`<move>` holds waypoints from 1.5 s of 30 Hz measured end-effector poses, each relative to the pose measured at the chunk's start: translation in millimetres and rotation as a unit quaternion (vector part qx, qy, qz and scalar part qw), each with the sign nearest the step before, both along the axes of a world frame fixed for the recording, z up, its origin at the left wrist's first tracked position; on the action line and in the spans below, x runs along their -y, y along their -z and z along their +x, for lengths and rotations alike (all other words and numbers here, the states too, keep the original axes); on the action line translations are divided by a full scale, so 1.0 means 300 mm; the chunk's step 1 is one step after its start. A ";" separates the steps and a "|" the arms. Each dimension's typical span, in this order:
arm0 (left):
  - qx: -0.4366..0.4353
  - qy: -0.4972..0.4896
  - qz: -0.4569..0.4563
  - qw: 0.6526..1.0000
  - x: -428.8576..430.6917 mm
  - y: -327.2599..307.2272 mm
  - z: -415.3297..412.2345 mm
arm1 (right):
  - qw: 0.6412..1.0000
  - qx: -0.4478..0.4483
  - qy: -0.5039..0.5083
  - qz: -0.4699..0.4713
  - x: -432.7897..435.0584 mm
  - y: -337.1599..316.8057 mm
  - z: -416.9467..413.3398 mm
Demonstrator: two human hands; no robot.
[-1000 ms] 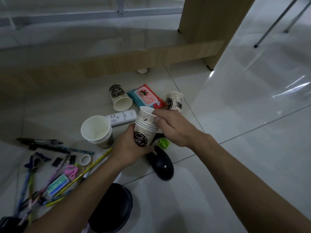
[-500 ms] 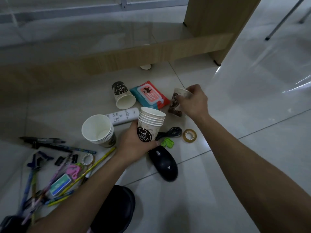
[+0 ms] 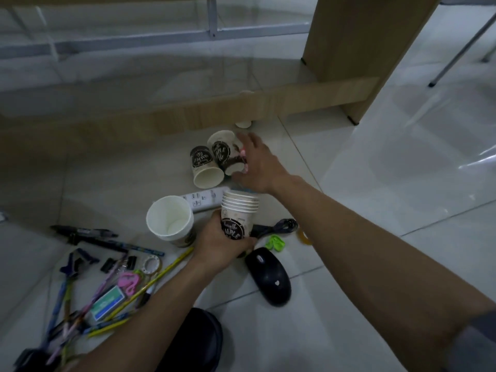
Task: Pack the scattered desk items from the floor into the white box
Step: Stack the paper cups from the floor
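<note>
One cup (image 3: 221, 153), newly clamped in the fingers of our right hand (image 3: 259, 167), nears the fallen cup (image 3: 204, 167); left hand (image 3: 220, 244) grips the stack (image 3: 239, 210).

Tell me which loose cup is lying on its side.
The single cup left of the right hand, mouth facing the camera. The other loose cups, near the left hand, stand upright in a stack.
</note>
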State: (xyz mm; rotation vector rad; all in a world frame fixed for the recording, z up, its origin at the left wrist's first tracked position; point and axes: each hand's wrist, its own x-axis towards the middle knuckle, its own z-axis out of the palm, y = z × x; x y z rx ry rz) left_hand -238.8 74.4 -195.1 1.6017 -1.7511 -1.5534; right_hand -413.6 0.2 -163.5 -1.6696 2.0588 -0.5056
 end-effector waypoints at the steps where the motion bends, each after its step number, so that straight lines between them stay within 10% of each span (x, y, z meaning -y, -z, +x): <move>1: -0.007 -0.011 0.009 1.000 -0.005 -0.001 -0.004 | 1.000 0.021 -0.007 0.008 0.042 0.012 0.018; 7: -0.041 -0.048 0.051 0.997 0.014 0.024 0.005 | 0.998 -0.041 -0.044 -0.013 0.152 0.047 0.096; 12: -0.034 -0.055 0.052 0.997 0.025 0.036 0.025 | 0.986 0.121 0.095 -0.068 0.159 0.091 0.122; 18: -0.037 -0.066 0.053 0.996 0.014 0.010 0.027 | 0.864 0.485 0.129 -0.050 0.008 -0.074 0.046; 24: -0.060 -0.105 0.037 0.992 -0.004 -0.010 0.024 | 0.977 0.198 -0.027 0.070 -0.190 -0.142 0.058; 30: -0.082 -0.107 0.056 0.989 -0.025 -0.022 0.049 | 0.962 0.267 0.050 0.037 -0.133 -0.152 0.079; 39: -0.080 -0.071 0.104 0.989 -0.023 0.001 0.116 | 0.973 -0.074 -0.190 0.110 0.240 -0.044 0.280; 45: -0.086 -0.066 0.113 0.988 -0.026 0.024 0.128 | 0.996 -0.035 -0.079 -0.018 0.285 0.037 0.236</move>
